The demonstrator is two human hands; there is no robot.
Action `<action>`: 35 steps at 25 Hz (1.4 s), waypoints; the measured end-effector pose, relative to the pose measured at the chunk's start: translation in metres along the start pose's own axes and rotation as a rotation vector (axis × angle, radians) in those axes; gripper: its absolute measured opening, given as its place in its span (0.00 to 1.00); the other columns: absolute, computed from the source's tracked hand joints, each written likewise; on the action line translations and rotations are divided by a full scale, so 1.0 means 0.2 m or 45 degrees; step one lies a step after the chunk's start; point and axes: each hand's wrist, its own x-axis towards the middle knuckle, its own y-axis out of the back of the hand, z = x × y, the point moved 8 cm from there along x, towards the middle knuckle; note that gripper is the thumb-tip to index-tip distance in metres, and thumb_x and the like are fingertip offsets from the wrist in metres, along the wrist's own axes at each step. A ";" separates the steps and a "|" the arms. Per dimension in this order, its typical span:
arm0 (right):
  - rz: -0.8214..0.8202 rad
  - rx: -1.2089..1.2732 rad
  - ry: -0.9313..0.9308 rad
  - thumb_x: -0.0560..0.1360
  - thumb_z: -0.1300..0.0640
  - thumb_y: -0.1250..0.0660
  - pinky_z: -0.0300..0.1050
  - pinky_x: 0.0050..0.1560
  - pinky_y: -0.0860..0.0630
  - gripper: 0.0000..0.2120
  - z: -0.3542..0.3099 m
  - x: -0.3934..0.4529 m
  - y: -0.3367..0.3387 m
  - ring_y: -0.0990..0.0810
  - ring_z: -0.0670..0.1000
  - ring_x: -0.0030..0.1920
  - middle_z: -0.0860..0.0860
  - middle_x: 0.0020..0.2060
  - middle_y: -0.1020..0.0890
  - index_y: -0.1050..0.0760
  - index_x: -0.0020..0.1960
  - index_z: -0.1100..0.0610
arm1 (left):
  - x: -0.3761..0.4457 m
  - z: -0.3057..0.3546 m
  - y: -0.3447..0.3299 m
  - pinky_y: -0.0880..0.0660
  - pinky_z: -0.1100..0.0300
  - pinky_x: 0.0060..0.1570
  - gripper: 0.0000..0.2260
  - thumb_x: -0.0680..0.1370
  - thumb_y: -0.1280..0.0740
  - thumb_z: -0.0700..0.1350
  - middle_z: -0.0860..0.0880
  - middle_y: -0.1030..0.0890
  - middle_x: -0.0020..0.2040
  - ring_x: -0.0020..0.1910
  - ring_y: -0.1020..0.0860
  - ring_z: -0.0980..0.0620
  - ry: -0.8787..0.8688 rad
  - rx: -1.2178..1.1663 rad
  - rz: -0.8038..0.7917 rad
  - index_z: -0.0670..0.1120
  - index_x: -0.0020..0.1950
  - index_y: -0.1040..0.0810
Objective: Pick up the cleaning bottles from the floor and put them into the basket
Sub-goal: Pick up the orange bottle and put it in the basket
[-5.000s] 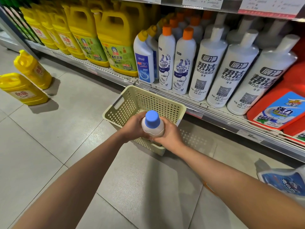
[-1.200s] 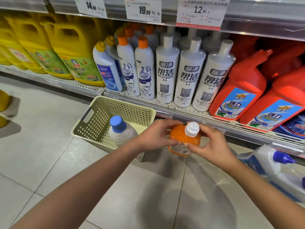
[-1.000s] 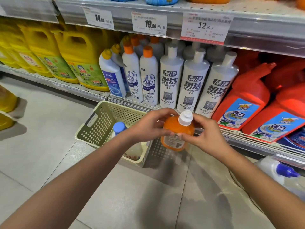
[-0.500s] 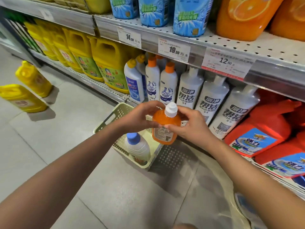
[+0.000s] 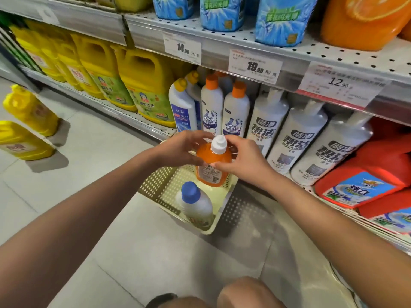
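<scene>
An orange bottle (image 5: 211,172) with a white cap is held upright between both hands, its base inside the cream perforated basket (image 5: 160,185) on the floor. My left hand (image 5: 180,150) grips its left shoulder and my right hand (image 5: 240,161) grips its right side. A white bottle with a blue cap (image 5: 194,202) leans in the basket's near corner, just in front of the orange one. Two yellow bottles (image 5: 24,127) sit on the floor tiles at far left.
A shop shelf runs along the back and right, packed with yellow jugs (image 5: 138,83), white toilet-cleaner bottles (image 5: 293,138) and red jugs (image 5: 367,174). Its lower edge overhangs right behind the basket. My knee (image 5: 246,292) shows at the bottom edge.
Both hands have carried the orange bottle over the basket and lowered it inside, behind the blue-capped bottle. The camera has tilted and my knee has come into view.
</scene>
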 end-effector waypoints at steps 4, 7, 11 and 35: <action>0.020 -0.078 -0.092 0.58 0.53 0.23 0.50 0.51 0.22 0.26 0.08 0.05 -0.12 0.20 0.51 0.48 0.52 0.50 0.18 0.26 0.55 0.52 | 0.08 -0.14 -0.03 0.24 0.48 0.58 0.25 0.65 0.25 0.36 0.43 0.19 0.56 0.54 0.21 0.46 -0.055 0.085 -0.102 0.43 0.60 0.26; 0.000 -0.178 -0.098 0.59 0.54 0.24 0.49 0.49 0.24 0.24 0.12 0.09 -0.22 0.21 0.52 0.47 0.53 0.48 0.18 0.26 0.53 0.53 | 0.13 -0.27 -0.07 0.23 0.46 0.55 0.24 0.63 0.25 0.35 0.41 0.19 0.53 0.52 0.19 0.44 -0.072 0.133 -0.141 0.42 0.57 0.25; -0.064 -0.285 -0.134 0.59 0.54 0.23 0.43 0.42 0.29 0.22 0.22 0.11 -0.36 0.23 0.51 0.44 0.54 0.47 0.18 0.26 0.51 0.55 | 0.18 -0.43 -0.15 0.22 0.45 0.54 0.24 0.62 0.25 0.34 0.40 0.19 0.53 0.51 0.19 0.41 -0.056 0.127 -0.218 0.42 0.56 0.25; -0.103 -0.221 -0.473 0.63 0.54 0.25 0.50 0.49 0.24 0.19 0.66 0.12 -0.69 0.21 0.55 0.48 0.55 0.48 0.18 0.27 0.50 0.54 | 0.36 -0.86 -0.49 0.31 0.75 0.36 0.16 0.65 0.27 0.36 0.50 0.22 0.41 0.38 0.25 0.56 -0.128 0.132 -0.343 0.45 0.51 0.23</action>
